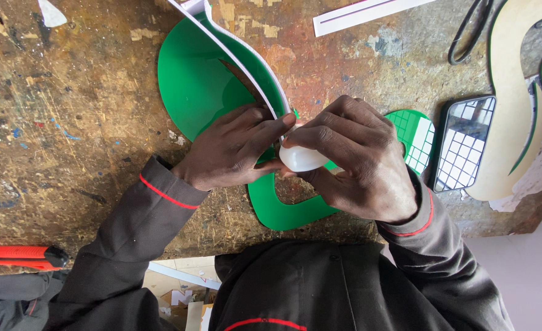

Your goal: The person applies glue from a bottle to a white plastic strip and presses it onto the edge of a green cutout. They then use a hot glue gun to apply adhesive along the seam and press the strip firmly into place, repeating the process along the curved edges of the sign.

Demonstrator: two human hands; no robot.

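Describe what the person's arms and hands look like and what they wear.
Both hands, left hand and right hand, are bare: no gloves, rings or watch visible. Long dark grey sleeves cover both arms, each with a thin red piping line near the cuff.

The hands hide the green sheet's (197, 86) middle; scissors (470, 30) cut off at top edge

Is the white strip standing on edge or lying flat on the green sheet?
On edge: the white strip rises upright along the green sheet curve.
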